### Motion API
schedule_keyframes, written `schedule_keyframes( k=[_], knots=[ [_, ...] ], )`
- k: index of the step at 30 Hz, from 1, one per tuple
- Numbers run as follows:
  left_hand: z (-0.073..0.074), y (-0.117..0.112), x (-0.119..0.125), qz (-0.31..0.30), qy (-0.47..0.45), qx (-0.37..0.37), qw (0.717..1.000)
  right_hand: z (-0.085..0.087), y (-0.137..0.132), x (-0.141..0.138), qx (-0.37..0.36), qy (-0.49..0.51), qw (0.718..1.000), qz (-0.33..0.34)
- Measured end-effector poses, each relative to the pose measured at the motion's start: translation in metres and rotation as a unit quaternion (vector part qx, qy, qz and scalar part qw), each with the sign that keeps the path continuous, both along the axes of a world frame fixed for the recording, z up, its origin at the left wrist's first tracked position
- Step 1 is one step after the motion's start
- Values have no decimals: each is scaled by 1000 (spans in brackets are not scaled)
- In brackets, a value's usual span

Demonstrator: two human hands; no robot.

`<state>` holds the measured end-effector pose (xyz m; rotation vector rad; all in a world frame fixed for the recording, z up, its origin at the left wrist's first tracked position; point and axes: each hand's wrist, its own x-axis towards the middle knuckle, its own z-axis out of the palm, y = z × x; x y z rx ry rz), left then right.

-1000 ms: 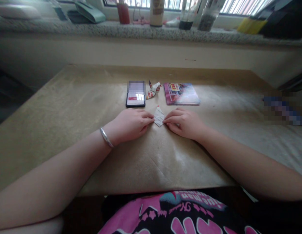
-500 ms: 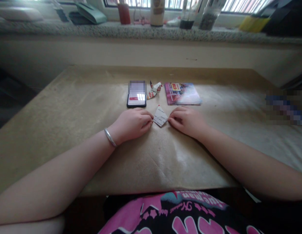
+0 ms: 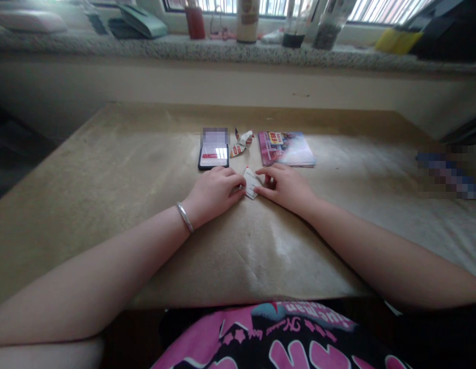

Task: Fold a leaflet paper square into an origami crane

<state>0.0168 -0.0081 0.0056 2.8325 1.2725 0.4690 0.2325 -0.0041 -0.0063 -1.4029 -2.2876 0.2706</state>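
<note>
A small white folded paper with printed lines and a red tip lies on the table, kite-shaped with its point away from me. My left hand, a silver bangle on its wrist, is closed on the paper's left side and covers part of it. On the right side, my right hand touches the paper's edge with the thumb, while the index finger is curved and held apart from the thumb. Just beyond the paper stands a folded paper crane with red and orange print.
A phone with a lit screen lies behind my left hand. A pink and purple booklet rests behind my right. Bottles and jars line the granite windowsill. A blurred blue item sits at the table's right.
Both hands have come closer together over the paper, covering more of its sides. My right thumb and index finger have spread apart.
</note>
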Motion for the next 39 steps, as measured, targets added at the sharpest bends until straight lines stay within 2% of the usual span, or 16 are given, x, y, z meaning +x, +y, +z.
schedule_keyframes(
  k=[7,11,14,18,24,27,30,35,39],
  knots=[
    [0,5,2,2,-5,-18,1000,-3,1,5,3,22,1000,4],
    [5,6,7,-20,51,-3,998,-4,4,10,7,24,1000,9],
    [10,6,14,4,55,-17,998,-2,4,10,12,5,1000,15],
    [9,11,22,44,14,-67,997,-1,3,9,28,-16,999,23],
    [1,9,22,63,-30,-74,995,-5,10,10,5,15,1000,15],
    [0,6,20,79,-24,-70,994,-7,14,11,0,31,999,9],
    [-1,8,17,75,-24,-64,995,-10,15,12,13,32,999,10],
    [-5,18,13,73,-103,-93,988,-12,18,12,29,55,997,37],
    [-6,22,12,82,-125,-112,982,-14,21,12,21,71,996,50]
  ],
)
